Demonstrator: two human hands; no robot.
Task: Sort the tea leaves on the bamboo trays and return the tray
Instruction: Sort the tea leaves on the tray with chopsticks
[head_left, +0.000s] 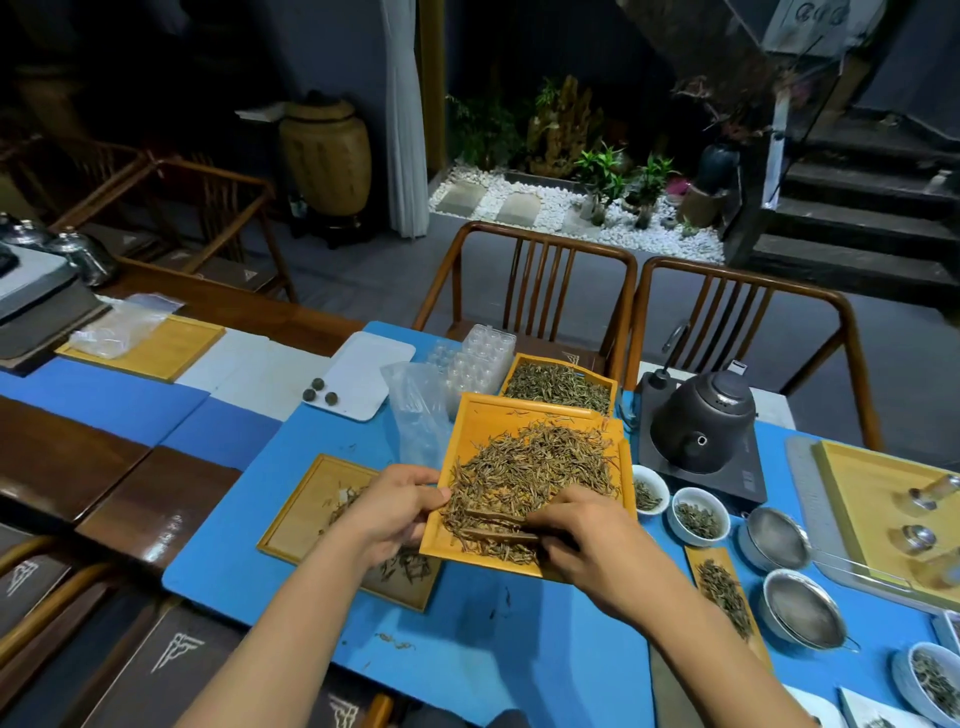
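A yellow bamboo tray is lifted and tilted over the blue mat, heaped with dry brown tea leaves. My left hand grips its left edge. My right hand holds wooden tongs lying in the leaves near the tray's front. Under my left hand a second bamboo tray lies flat with a few loose leaves. A third tray full of greenish leaves sits behind.
A dark kettle on its heater stands to the right. White cups of leaves, metal strainers and a narrow leaf scoop crowd the right. Plastic bag, clear capsule box and white tray lie behind. Chairs line the far side.
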